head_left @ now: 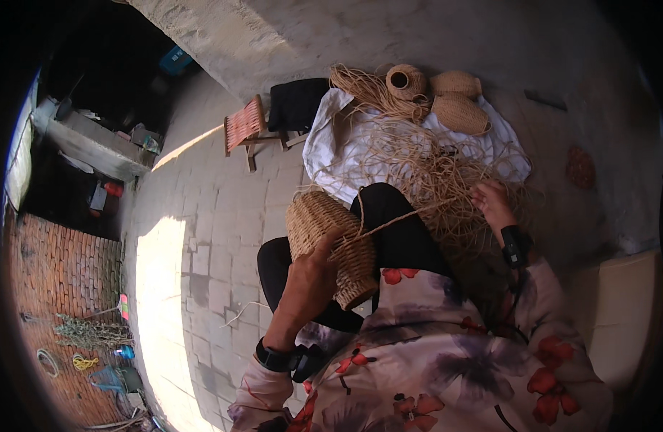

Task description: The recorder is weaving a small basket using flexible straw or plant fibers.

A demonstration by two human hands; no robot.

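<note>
A tan woven basket (318, 222) rests tilted across my lap, its narrower end toward me. My left hand (310, 281) grips its near side, the index finger stretched along the weave; the other fingers are partly hidden. From the basket's right side a twisted straw cord (400, 219) runs taut to the right. My right hand (493, 204), raised out to that side, pinches the cord between its fingers. Beneath and beyond it spreads a tangled heap of loose straw strands (418, 155).
A white cloth (323, 147) lies under the strands. At its far end sit a round woven basket (406, 81) with a dark opening and two more baskets (461, 114). Left of them stand a folding stool (245, 124) and a black cloth item (297, 102). A brick wall (65, 252) is far left.
</note>
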